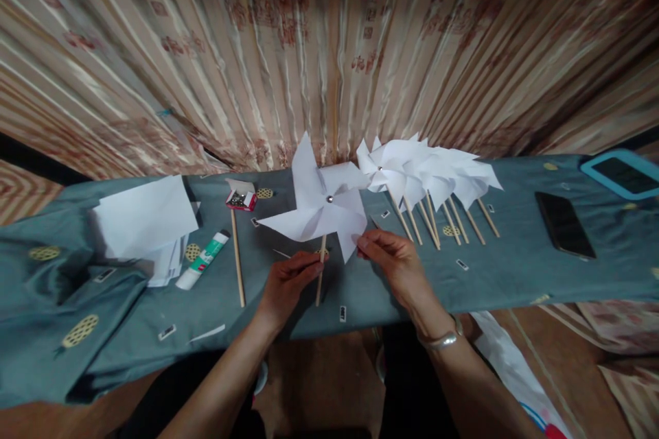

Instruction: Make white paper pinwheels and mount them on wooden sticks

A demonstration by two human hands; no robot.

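Head camera showed me my left hand [288, 285], its grip pinching the stick [320, 281] of a white paper pinwheel [337, 218] over the counter [507, 281]. My right hand [396, 260] had fingertips together at its lower blade; whether that grip held paper, I couldn't tell. Right of this pinwheel, more pinwheels [437, 168] overlapped; left of it lay a glue stick [203, 260].

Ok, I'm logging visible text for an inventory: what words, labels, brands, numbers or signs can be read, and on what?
None can be read with certainty.
Glue stick: lettering on green label, too small.
Red tack box: any print too small.
Tablecloth: little black-and-white printed labels, too small.
Curtain: reddish character-like marks, too blurred.
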